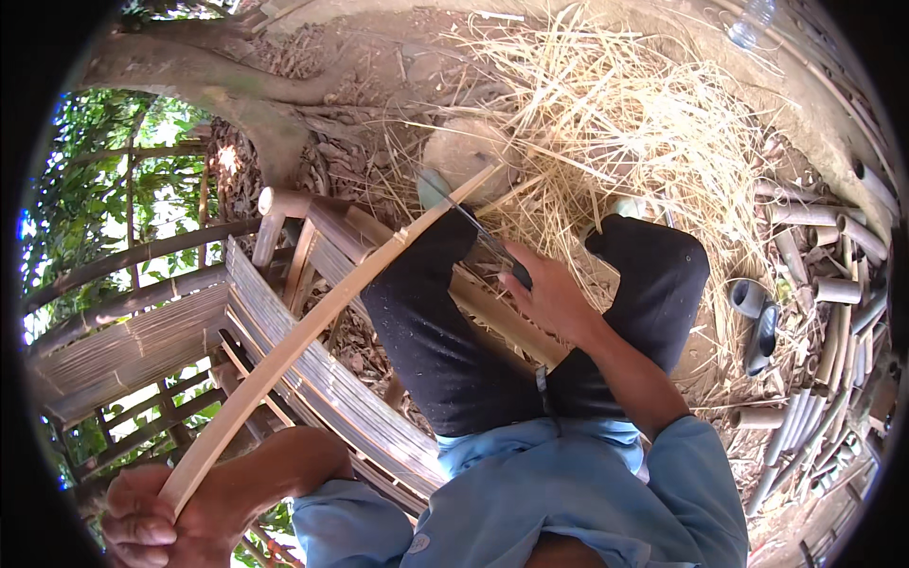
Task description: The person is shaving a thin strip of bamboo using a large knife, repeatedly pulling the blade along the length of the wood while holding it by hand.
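A long pale bamboo strip (312, 317) slants from the lower left up to the middle, past my left knee. Its near end is in my left hand (156, 525), with the fingers closed round it. My right hand (554, 293), between my knees, is wrapped round the dark handle of a knife (488, 241). The blade points up and left, and its tip end lies at the strip near the far end. I cannot tell whether the edge is cutting into the wood. Beyond the strip's tip sits a round, flat-topped brown block (464, 156).
A bamboo slat bench (331, 388) runs along my left. Past my feet spreads a heap of pale shavings (634, 123). Cut bamboo tubes (805, 417) lie piled at the right. A tree root (246, 95) and a clear plastic bottle (750, 26) are farther off.
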The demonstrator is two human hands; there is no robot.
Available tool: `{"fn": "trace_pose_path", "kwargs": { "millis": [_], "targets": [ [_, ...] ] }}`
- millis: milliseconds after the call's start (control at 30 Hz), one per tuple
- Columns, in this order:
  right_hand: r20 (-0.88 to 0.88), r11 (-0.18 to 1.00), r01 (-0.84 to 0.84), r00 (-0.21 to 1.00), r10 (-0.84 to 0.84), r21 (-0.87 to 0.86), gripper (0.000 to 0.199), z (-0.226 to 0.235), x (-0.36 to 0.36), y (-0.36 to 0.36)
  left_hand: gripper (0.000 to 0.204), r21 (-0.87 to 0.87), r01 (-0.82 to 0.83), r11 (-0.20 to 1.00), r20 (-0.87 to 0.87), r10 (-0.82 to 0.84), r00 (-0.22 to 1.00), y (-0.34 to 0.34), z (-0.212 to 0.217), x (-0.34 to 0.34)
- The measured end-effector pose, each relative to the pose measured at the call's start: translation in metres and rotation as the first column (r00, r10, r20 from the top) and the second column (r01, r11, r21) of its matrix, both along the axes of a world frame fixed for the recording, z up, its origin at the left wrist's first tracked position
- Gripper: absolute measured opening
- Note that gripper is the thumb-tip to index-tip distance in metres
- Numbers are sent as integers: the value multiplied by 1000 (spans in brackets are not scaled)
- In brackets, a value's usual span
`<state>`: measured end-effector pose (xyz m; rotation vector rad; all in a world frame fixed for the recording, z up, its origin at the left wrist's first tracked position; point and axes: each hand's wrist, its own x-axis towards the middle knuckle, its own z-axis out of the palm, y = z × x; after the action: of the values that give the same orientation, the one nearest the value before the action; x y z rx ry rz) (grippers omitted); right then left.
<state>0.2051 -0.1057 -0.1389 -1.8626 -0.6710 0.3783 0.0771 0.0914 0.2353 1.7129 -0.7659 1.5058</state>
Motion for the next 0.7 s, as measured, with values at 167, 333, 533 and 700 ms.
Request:
{"fn": "trace_pose_path", "kwargs": {
  "millis": [167,333,533,700],
  "targets": [
    [-264,974,-159,958,113,-161,49,-3,31,7,27,-304,-131,943,50,154,987,-14,-31,44],
    [-170,990,-61,985,39,-129,45,-17,26,-2,30,-234,-121,965,-55,111,992,-6,-37,41],
    [74,998,36,997,-32,-60,52,-53,20,9,38,-217,-101,971,-39,95,995,-19,-45,36],
    [39,991,47,998,-42,-129,47,-47,19,11,33,-295,-204,933,40,226,973,-27,-49,41]
  ]
}}
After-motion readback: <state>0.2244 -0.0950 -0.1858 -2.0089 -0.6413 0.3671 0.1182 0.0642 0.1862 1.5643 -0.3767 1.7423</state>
